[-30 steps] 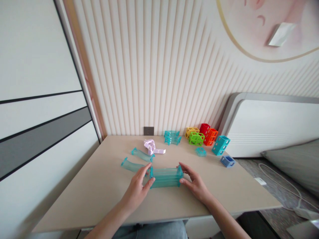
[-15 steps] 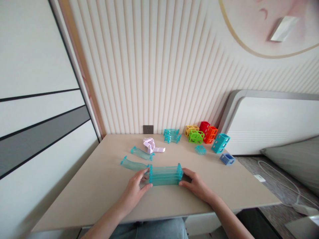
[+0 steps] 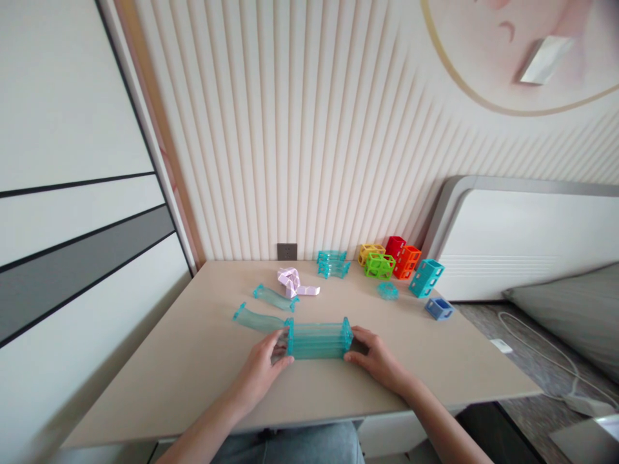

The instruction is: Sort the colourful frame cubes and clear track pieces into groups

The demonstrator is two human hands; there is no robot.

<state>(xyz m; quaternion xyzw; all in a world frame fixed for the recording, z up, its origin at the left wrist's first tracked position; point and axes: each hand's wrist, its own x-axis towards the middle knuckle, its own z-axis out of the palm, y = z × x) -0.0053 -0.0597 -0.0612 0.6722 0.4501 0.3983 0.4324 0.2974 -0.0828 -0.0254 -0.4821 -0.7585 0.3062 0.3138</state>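
Observation:
A translucent teal block of stacked pieces (image 3: 319, 341) stands near the front middle of the table. Its left end is gripped between the thumb and fingers of my left hand (image 3: 265, 362), and its right end is held the same way by my right hand (image 3: 376, 356). Just behind my left hand lies a curved teal piece (image 3: 258, 318); a second curved teal piece (image 3: 275, 298) rests farther back. Beyond them sits a pale purple folded item (image 3: 293, 283).
At the table's (image 3: 203, 380) back stand teal pieces (image 3: 333, 265). To the right are yellow, green (image 3: 379, 265), red and orange (image 3: 407, 261) frames, a flat teal piece (image 3: 387, 291), a tall teal frame (image 3: 426, 278) and a blue one (image 3: 439, 308).
The view has shifted very slightly. Both hands keep their hold on the teal block, which stays at nearly the same spot.

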